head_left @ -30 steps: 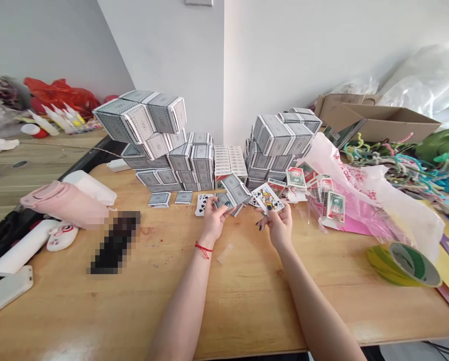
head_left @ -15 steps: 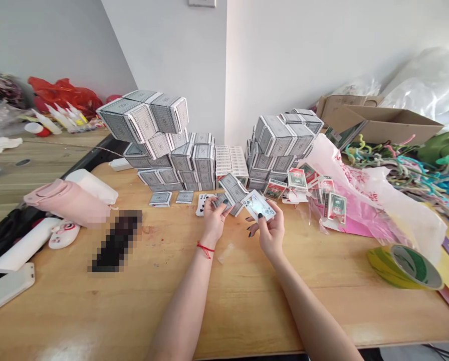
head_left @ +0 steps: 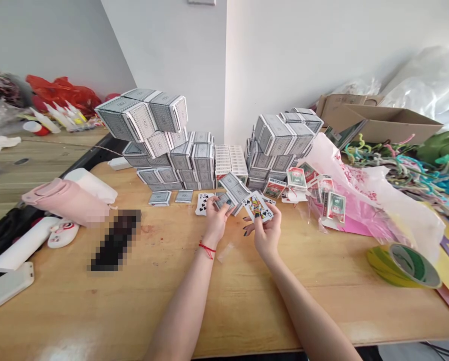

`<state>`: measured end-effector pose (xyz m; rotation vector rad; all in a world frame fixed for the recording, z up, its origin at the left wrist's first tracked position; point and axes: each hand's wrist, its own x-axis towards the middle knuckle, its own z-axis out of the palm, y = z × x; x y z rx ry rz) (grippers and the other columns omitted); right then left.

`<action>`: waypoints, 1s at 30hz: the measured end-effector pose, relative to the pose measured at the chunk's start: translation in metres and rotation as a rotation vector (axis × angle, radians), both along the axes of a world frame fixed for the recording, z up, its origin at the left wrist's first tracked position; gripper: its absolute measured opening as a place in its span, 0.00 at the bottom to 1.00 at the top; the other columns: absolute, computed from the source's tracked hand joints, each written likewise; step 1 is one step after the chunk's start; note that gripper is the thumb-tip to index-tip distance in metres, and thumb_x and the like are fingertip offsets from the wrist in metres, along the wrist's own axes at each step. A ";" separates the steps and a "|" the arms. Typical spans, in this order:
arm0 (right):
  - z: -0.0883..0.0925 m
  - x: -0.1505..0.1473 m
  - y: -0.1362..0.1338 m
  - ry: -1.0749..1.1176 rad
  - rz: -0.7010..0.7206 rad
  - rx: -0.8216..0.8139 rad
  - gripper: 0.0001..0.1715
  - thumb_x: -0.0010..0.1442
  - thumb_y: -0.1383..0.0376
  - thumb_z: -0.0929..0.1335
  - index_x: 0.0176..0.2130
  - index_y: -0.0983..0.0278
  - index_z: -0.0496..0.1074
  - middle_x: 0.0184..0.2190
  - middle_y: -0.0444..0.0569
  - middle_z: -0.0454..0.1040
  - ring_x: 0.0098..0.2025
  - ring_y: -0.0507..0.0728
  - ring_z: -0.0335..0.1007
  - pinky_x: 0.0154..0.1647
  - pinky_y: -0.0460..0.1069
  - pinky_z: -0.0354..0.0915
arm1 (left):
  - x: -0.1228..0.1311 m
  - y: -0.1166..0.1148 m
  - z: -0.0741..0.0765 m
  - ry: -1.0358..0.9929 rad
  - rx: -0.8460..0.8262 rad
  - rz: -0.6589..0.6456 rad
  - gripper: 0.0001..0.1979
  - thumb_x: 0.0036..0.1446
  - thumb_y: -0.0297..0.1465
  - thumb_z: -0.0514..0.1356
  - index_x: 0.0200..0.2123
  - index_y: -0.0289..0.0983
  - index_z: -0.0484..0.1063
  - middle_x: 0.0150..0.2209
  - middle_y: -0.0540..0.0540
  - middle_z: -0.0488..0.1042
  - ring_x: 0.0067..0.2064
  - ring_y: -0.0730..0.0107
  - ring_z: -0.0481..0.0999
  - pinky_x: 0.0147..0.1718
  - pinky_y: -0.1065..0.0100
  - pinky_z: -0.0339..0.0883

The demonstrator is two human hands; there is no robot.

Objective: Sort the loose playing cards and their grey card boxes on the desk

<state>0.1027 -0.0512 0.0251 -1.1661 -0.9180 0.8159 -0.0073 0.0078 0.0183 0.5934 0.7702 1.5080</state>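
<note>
Your right hand [head_left: 268,239] has shifted left since a second ago, bringing the white queen playing card with its coloured figure [head_left: 257,207] closer to your left hand [head_left: 215,220], which has barely moved. Your right fingers pinch that card near its lower edge, thumb on the printed face, while other fingertips of that hand stick out past it to the left. Your left fingers are pressed together on the grey-patterned, white-edged cards [head_left: 235,186], which extend up and right from your grip; the queen's upper-left part overlaps them in view, and whether they touch cannot be told.

Just left of your left fingers lie white face-up cards with black pips [head_left: 201,204] on the light-brown wooden worktop [head_left: 142,311]. Beyond your left fingers, farther left, rises the tall stack of grey-patterned blocks [head_left: 145,120]; beyond your right fingers stands the shorter stack of similar blocks [head_left: 284,140]. Well to the right of your right fingers sits the yellow-green tape roll [head_left: 403,264].
</note>
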 end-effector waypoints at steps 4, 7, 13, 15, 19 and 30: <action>-0.006 0.000 0.002 0.038 0.062 -0.052 0.21 0.56 0.58 0.64 0.45 0.59 0.51 0.22 0.40 0.72 0.13 0.51 0.66 0.14 0.47 0.64 | 0.000 -0.002 0.000 0.025 0.013 -0.013 0.18 0.42 0.25 0.62 0.35 0.41 0.57 0.36 0.53 0.67 0.40 0.74 0.70 0.46 0.57 0.67; -0.007 0.003 0.005 0.067 0.134 -0.063 0.18 0.56 0.57 0.63 0.43 0.58 0.52 0.21 0.40 0.71 0.13 0.52 0.65 0.14 0.47 0.63 | -0.001 -0.003 0.002 0.047 0.002 -0.006 0.23 0.41 0.24 0.62 0.41 0.44 0.58 0.42 0.50 0.68 0.42 0.70 0.71 0.45 0.57 0.68; -0.010 0.018 0.015 0.122 0.191 -0.075 0.18 0.54 0.58 0.65 0.42 0.57 0.54 0.23 0.41 0.72 0.18 0.53 0.68 0.16 0.47 0.62 | -0.007 0.000 0.001 0.106 -0.002 -0.044 0.25 0.42 0.27 0.63 0.47 0.44 0.65 0.45 0.47 0.70 0.41 0.66 0.73 0.41 0.60 0.70; -0.011 0.025 0.018 0.126 0.207 -0.095 0.18 0.53 0.59 0.65 0.42 0.58 0.55 0.23 0.41 0.72 0.19 0.54 0.68 0.17 0.47 0.63 | -0.011 0.004 -0.001 0.152 -0.032 -0.039 0.19 0.42 0.30 0.63 0.42 0.40 0.69 0.39 0.46 0.73 0.37 0.67 0.74 0.36 0.64 0.70; -0.011 0.038 0.022 0.088 0.311 -0.114 0.18 0.53 0.59 0.65 0.43 0.58 0.57 0.21 0.41 0.72 0.17 0.53 0.66 0.18 0.48 0.64 | -0.020 0.007 0.000 0.189 -0.076 -0.138 0.11 0.43 0.35 0.63 0.30 0.34 0.72 0.28 0.48 0.74 0.28 0.71 0.72 0.28 0.69 0.67; -0.010 0.047 0.022 0.094 0.538 -0.220 0.18 0.52 0.59 0.66 0.42 0.60 0.60 0.19 0.37 0.69 0.12 0.50 0.63 0.12 0.45 0.60 | -0.029 0.004 0.012 -0.086 0.027 -0.236 0.20 0.47 0.38 0.60 0.45 0.41 0.67 0.46 0.44 0.73 0.51 0.58 0.69 0.50 0.55 0.60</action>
